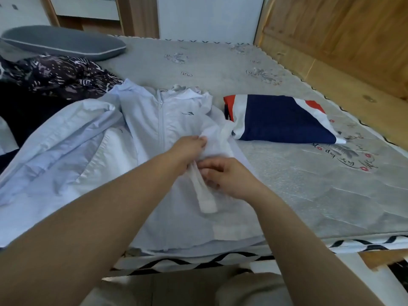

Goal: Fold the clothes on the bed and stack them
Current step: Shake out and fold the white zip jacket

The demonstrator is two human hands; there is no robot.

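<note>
Head view looks down on a pale blue jacket point(154, 133) spread front-up on the gray mattress point(309, 184), its hem reaching the mattress's near edge. A zipper point(160, 120) runs down the jacket's middle, closed at the top, and a small dark logo sits on the chest just right of it. The jacket is thin and slightly shiny, with creases across the body. Its far-left sleeve bunches in loose folds toward the left edge of the mattress, while the other sleeve point(205, 191) is drawn across the jacket's front, ending in a white cuff that points toward the hem. The left hand point(187, 149) pinches the sleeve fabric with curled fingers just right of the zipper. The right hand point(223, 175) lies just beside it, fingers curled around the same sleeve. To the right of the jacket, touching its shoulder, rests a folded navy garment point(278, 120) with white and red bands. Behind the jacket's left side lies a dark patterned cloth point(59, 76), and farther back a gray pillow point(61, 41).
</note>
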